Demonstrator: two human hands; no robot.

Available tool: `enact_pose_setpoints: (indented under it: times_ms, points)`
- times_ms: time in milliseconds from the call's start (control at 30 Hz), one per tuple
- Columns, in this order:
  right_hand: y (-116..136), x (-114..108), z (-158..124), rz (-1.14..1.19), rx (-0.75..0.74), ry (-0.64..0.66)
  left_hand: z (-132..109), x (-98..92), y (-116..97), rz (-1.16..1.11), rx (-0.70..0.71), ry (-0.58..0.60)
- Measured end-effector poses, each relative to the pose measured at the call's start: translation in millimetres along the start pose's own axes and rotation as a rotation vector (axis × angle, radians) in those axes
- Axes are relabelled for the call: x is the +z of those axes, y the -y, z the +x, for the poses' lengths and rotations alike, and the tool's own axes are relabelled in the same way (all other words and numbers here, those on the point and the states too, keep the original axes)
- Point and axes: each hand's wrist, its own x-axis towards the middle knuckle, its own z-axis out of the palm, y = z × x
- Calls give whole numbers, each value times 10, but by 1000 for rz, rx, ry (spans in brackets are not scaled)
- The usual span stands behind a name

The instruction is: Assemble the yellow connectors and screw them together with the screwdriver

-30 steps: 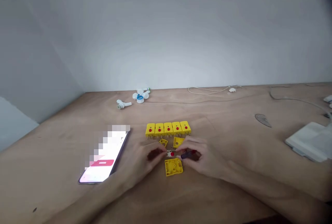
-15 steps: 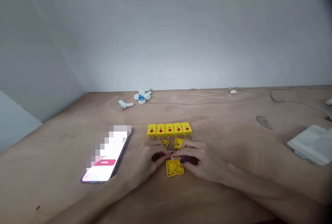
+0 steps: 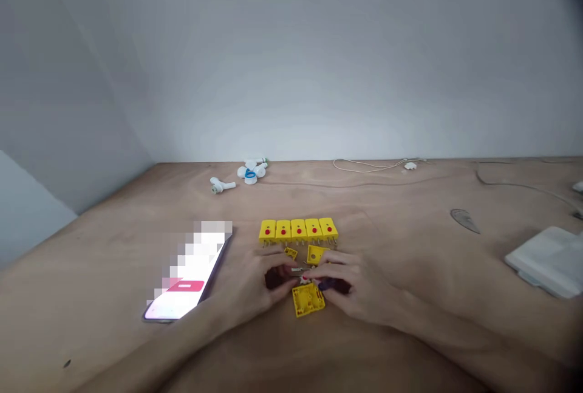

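Directly between the fingertips, the small red-dotted metal piece lies crosswise, pinched by the left hand. The right hand, equally near, grips a dark slim tool. The open square yellow plastic shell sits just below.

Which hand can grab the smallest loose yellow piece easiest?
Left hand: it lies beside the smallest loose yellow piece; the right hand is farther and grips a dark object.
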Motion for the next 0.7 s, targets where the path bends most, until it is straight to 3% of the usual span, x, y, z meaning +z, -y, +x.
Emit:
enact_pose_setpoints:
  times_ms: [233, 467, 700]
  points:
    - [-51, -9, -20, 3, 4, 12, 1, -27, 79, 10, 5, -53]
    - [-104, -2, -13, 59, 0, -81, -8, -56, 107, 123, -22, -120]
    - [-121, 9, -5, 13, 17, -31, 17, -83, 72, 212, 33, -201]
